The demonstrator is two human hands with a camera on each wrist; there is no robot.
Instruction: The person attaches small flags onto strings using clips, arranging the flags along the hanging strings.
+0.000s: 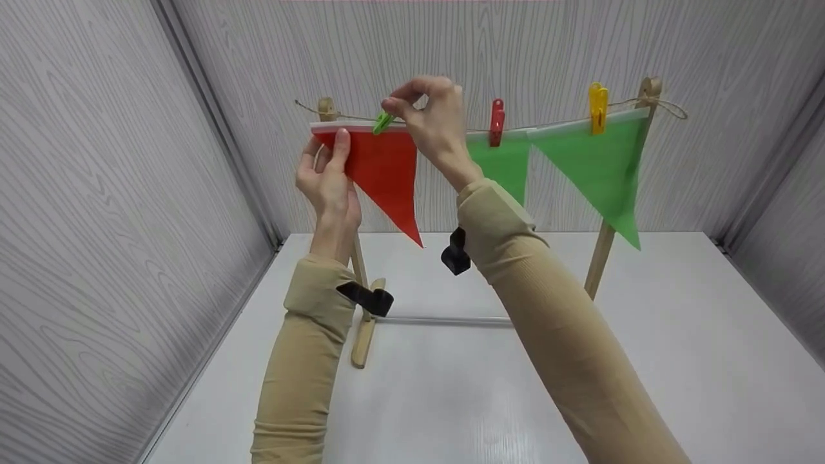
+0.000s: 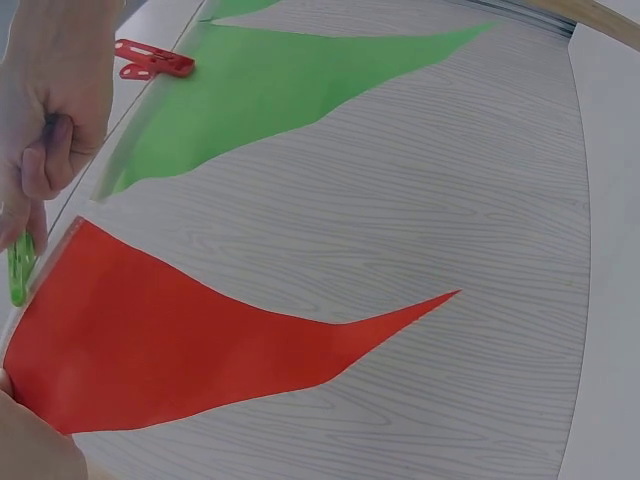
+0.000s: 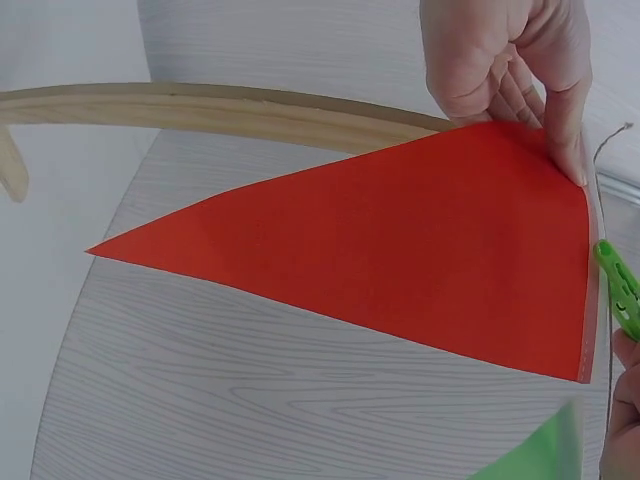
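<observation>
A red triangular pennant (image 1: 387, 161) hangs point down at the left part of a twine line (image 1: 548, 124). My left hand (image 1: 330, 177) pinches its upper left corner, thumb in front and fingers behind. With thumb and fingertips my right hand (image 1: 436, 122) holds a green clothespin (image 1: 383, 122) at the pennant's white top edge, near its middle. In the right wrist view the tip of the green clothespin (image 3: 618, 290) meets that edge beside the twine; whether it bites the cloth is hard to tell.
Two green pennants (image 1: 593, 164) hang farther right, one under a red clothespin (image 1: 496, 122), the other under a yellow clothespin (image 1: 598, 108). Wooden posts (image 1: 599, 258) carry the twine at both ends. A thin rod (image 1: 445, 320) runs low between them above the white table (image 1: 425, 399).
</observation>
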